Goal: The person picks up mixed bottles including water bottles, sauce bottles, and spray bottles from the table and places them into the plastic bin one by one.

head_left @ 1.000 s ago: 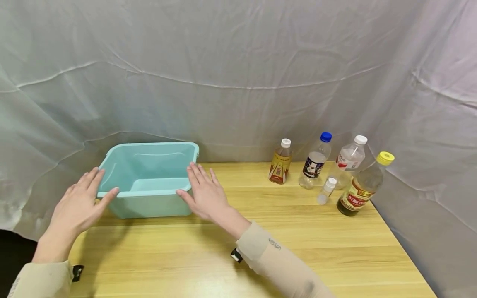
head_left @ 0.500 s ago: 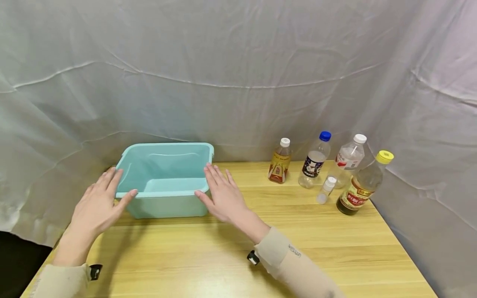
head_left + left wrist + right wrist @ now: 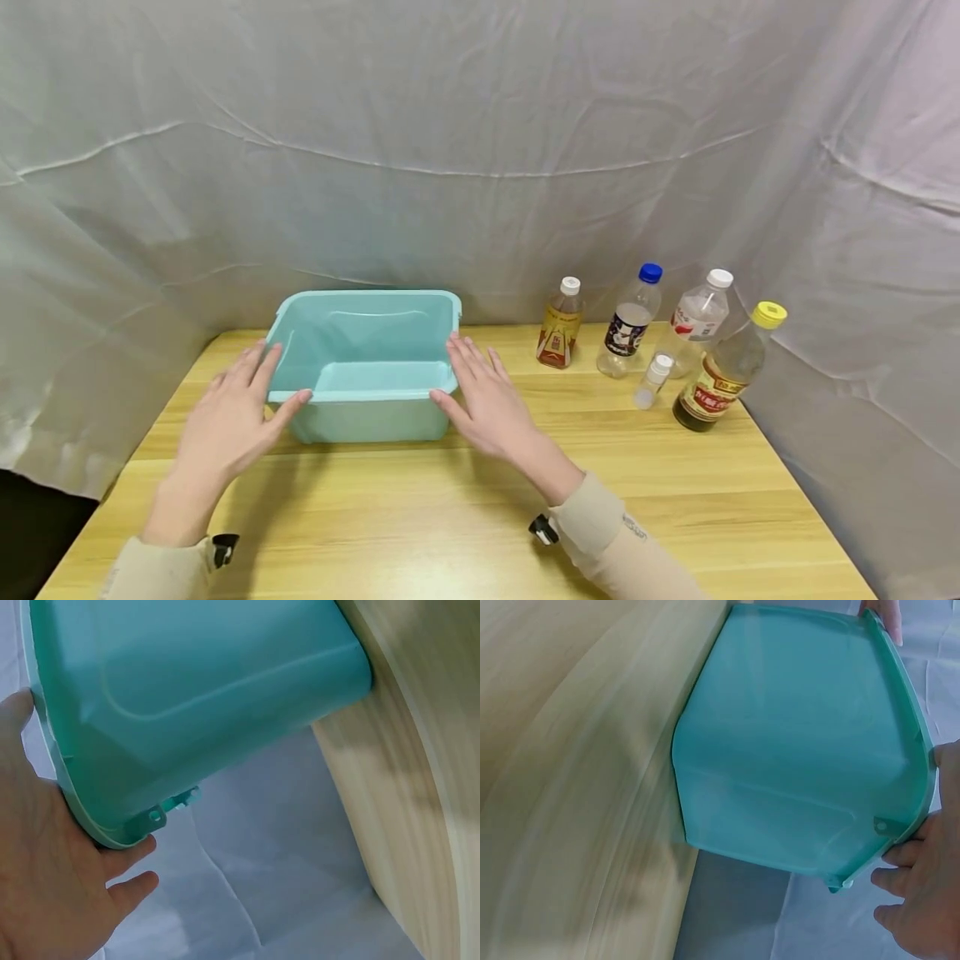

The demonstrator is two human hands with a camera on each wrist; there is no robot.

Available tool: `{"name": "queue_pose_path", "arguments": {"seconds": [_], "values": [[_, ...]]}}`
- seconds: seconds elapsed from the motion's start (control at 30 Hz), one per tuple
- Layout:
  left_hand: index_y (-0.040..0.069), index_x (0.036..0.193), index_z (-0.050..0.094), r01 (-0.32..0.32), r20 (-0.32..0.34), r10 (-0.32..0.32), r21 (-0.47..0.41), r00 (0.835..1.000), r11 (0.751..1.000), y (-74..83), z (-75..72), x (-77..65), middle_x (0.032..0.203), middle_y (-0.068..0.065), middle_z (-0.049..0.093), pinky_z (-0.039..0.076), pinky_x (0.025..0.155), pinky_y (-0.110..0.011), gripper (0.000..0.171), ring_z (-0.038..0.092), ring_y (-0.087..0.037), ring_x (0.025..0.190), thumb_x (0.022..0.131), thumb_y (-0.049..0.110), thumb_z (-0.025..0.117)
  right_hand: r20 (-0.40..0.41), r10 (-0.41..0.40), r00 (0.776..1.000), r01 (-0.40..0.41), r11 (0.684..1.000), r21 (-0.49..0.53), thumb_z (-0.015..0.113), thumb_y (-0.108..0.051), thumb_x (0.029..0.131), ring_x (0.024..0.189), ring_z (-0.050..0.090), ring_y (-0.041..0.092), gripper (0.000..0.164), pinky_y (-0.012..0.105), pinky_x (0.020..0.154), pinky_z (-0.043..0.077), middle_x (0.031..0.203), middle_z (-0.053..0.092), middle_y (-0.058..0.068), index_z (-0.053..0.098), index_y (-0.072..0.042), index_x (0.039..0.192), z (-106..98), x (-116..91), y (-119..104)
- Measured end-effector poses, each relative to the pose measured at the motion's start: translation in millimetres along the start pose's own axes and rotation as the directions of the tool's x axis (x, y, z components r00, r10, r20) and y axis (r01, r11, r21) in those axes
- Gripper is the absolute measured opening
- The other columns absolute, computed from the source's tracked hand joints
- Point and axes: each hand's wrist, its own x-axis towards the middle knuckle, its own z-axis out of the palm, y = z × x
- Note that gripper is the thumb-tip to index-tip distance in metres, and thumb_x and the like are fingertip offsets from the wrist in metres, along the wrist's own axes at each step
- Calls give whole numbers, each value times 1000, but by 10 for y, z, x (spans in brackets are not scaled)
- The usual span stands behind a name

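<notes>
A light teal plastic tub [image 3: 367, 419] stands upright on the wooden table, its inside bare. At its left end my left hand [image 3: 228, 421] rests against the rim, fingers straight and thumb at the front left corner. My right hand [image 3: 491, 408] lies likewise along the right end, thumb near the front right corner. In the left wrist view the left hand [image 3: 52, 862] is at the rim beside a small holed tab. From the right wrist view, the right hand [image 3: 930, 877] has its fingers along the tub's rim, with the tub wall [image 3: 795, 735] down at the table.
Several bottles stand at the back right: a yellow-labelled bottle [image 3: 560, 333], a blue-capped bottle [image 3: 628, 333], a white-capped clear bottle [image 3: 697, 321], a small vial-like bottle [image 3: 652, 383] and a yellow-capped bottle [image 3: 716, 383] with dark liquid. A grey curtain [image 3: 450, 167] hangs behind the wooden table [image 3: 390, 517].
The tub has slid to the right along the table, with both hands moving along at its ends. The bottles have stayed in place.
</notes>
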Motion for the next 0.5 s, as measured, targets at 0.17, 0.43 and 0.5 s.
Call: {"name": "queue_pose_path", "arguments": {"seconds": [0.17, 0.43, 0.5], "values": [[1, 164, 25, -2, 5, 2, 4, 1000, 1000, 197, 36, 14, 165, -31, 27, 27, 117, -70, 89, 27, -52, 150, 103, 61, 49, -21, 4, 1000, -4, 1000, 11, 29, -58, 109, 160, 14, 25, 78, 49, 130, 9, 173, 17, 9, 22, -3, 165, -63, -131, 128], [0, 163, 27, 11, -15, -11, 9, 1000, 1000, 507, 101, 23, 166, -30, 26, 27, 119, -68, 91, 28, -51, 150, 102, 65, 48, -25, 22, 999, -21, 999, 49, 35, -54, 110, 160, 15, 25, 76, 48, 130, 5, 173, 19, 10, 22, -3, 165, -213, -313, 317], [0, 163, 28, 14, -18, -13, 9, 1000, 1000, 584, 125, 22, 166, -29, 26, 27, 120, -68, 91, 28, -51, 150, 102, 66, 47, -27, 26, 999, -24, 998, 56, 37, -53, 110, 160, 14, 24, 76, 48, 130, 5, 173, 19, 9, 21, -3, 165, -243, -367, 370]]}}
